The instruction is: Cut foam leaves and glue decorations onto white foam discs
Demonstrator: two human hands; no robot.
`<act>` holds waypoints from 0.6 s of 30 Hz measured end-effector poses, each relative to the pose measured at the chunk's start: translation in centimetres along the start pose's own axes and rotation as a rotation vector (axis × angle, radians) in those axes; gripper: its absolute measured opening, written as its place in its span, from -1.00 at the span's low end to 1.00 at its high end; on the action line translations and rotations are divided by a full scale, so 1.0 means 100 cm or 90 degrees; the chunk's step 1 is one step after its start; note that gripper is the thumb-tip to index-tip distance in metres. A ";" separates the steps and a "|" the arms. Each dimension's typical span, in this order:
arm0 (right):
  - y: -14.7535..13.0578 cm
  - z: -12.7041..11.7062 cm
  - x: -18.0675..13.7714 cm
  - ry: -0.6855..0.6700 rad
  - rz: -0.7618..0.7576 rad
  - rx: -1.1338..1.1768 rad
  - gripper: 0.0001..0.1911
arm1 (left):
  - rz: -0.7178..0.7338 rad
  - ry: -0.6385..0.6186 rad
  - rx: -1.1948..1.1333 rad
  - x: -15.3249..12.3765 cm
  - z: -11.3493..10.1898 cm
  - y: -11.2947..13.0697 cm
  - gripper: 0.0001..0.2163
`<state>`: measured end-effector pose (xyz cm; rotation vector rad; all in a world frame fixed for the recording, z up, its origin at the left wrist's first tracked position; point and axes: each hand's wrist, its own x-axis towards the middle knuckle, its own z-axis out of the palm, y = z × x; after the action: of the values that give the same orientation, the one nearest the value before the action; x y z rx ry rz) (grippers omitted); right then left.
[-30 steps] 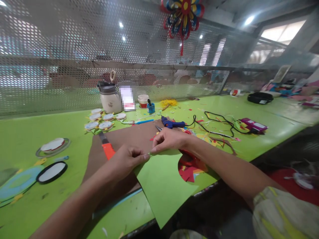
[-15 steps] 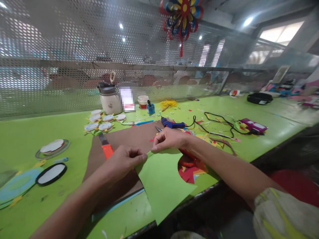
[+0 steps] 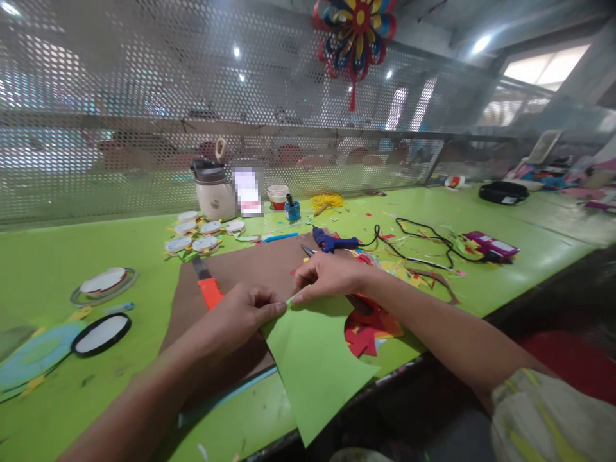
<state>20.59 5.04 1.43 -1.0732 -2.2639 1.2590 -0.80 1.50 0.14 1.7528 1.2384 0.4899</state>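
A green paper sheet lies in front of me, its lower corner hanging past the table's near edge. My left hand pinches its top corner with closed fingers. Touching fingertips with it, my right hand pinches the same corner from the right. Both hands rest over a brown card sheet on the green table. An orange-handled knife lies on the brown card just left of my left hand.
A blue glue gun with black cord, scissors, red paper scraps and coloured offcuts lie behind and right of my hands. Round paper pieces, a white jug, small cups and tape rings sit left. A perforated metal screen backs the table.
Both hands keep pinching the same corner. The green sheet has shifted slightly, its free lower corner now a little narrower and lower. Otherwise nothing has moved.
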 end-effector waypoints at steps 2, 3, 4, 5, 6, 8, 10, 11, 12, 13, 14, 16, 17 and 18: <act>0.001 0.001 0.000 0.000 0.009 0.003 -0.76 | -0.006 0.002 -0.015 -0.003 0.003 0.003 -0.70; 0.002 0.001 0.000 0.000 0.014 0.013 -0.75 | -0.007 0.002 -0.023 -0.003 0.004 0.004 -0.70; 0.002 0.000 0.000 0.001 0.020 0.026 -0.76 | -0.007 0.001 -0.030 -0.004 0.004 0.004 -0.70; 0.002 0.000 0.000 0.006 0.027 0.038 -0.76 | -0.006 -0.004 -0.037 -0.003 0.004 0.004 -0.71; 0.002 -0.001 0.000 0.013 0.033 0.049 -0.77 | -0.006 -0.006 -0.042 -0.002 0.004 0.004 -0.71; 0.002 -0.003 0.000 0.032 0.038 0.071 -0.80 | -0.009 -0.012 -0.046 0.001 0.001 0.003 -0.72; 0.002 -0.005 0.000 0.043 0.037 0.102 -0.80 | -0.022 -0.020 -0.050 0.003 -0.001 0.000 -0.72; 0.003 -0.006 -0.001 0.043 0.036 0.119 -0.79 | -0.029 -0.020 -0.052 0.004 -0.002 -0.001 -0.72; 0.003 -0.006 -0.001 0.043 0.036 0.133 -0.79 | -0.035 -0.019 -0.056 0.004 -0.002 -0.002 -0.73; 0.004 -0.007 -0.001 0.041 0.040 0.146 -0.78 | -0.041 -0.018 -0.065 0.004 -0.002 -0.003 -0.73; 0.005 -0.007 -0.001 0.038 0.045 0.157 -0.77 | -0.047 -0.016 -0.078 0.004 -0.003 -0.003 -0.74; 0.005 -0.008 -0.002 0.033 0.058 0.177 -0.76 | -0.059 -0.030 -0.114 0.002 -0.003 -0.003 -0.73; 0.005 -0.008 -0.003 0.031 0.064 0.187 -0.75 | -0.065 -0.043 -0.133 0.001 -0.003 -0.003 -0.73; 0.005 -0.008 -0.003 0.031 0.069 0.196 -0.74 | -0.069 -0.062 -0.150 0.000 -0.004 -0.002 -0.72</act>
<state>21.52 5.43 1.54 -1.1072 -1.9170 1.5467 -1.24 1.70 0.15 1.4859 1.1512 0.4625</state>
